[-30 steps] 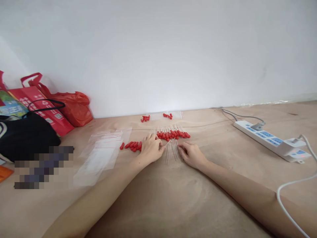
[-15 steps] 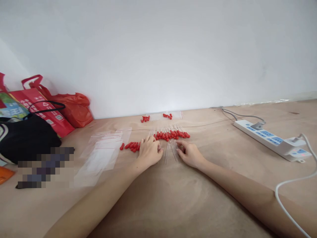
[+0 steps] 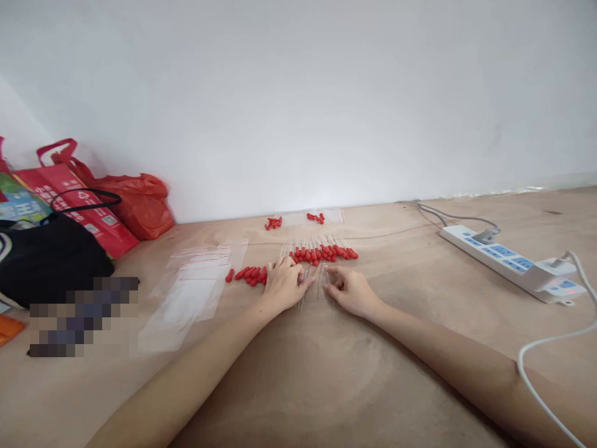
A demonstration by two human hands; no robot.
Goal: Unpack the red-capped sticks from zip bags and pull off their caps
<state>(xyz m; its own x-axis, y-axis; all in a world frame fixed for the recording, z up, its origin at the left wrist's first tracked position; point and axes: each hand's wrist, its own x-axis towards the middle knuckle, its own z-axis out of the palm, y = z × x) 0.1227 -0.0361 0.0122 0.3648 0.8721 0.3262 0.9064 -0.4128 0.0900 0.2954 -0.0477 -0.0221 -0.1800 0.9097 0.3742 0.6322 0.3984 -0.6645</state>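
Between my hands lie several thin clear glass dropper tubes (image 3: pixel 320 286) on the wooden table. My left hand (image 3: pixel 285 287) rests over the left-hand tubes, palm down, with fingers spread and the thumb stretched towards the middle; its fingertips are partly hidden. From the right, my right hand (image 3: pixel 353 292) touches or nearly touches the tubes, its index finger and thumb apart and the other fingers curled. Just beyond is a row of glass droppers with red rubber bulbs (image 3: pixel 321 254), bulbs towards me. Loose red rubber bulbs (image 3: pixel 252 275) lie left of my left hand.
Clear zip bags (image 3: pixel 191 286) lie flat at the left. More red bulbs (image 3: pixel 316 218) sit on a plastic bag near the wall. A white power strip (image 3: pixel 504 255) with cables is at the right. Red bags (image 3: pixel 135 205) and a black bag (image 3: pixel 51 261) stand at far left.
The loose glass tubes between my hands have shifted left, some now under my left hand. My left thumb has stretched to the right, and my right hand has moved slightly left.
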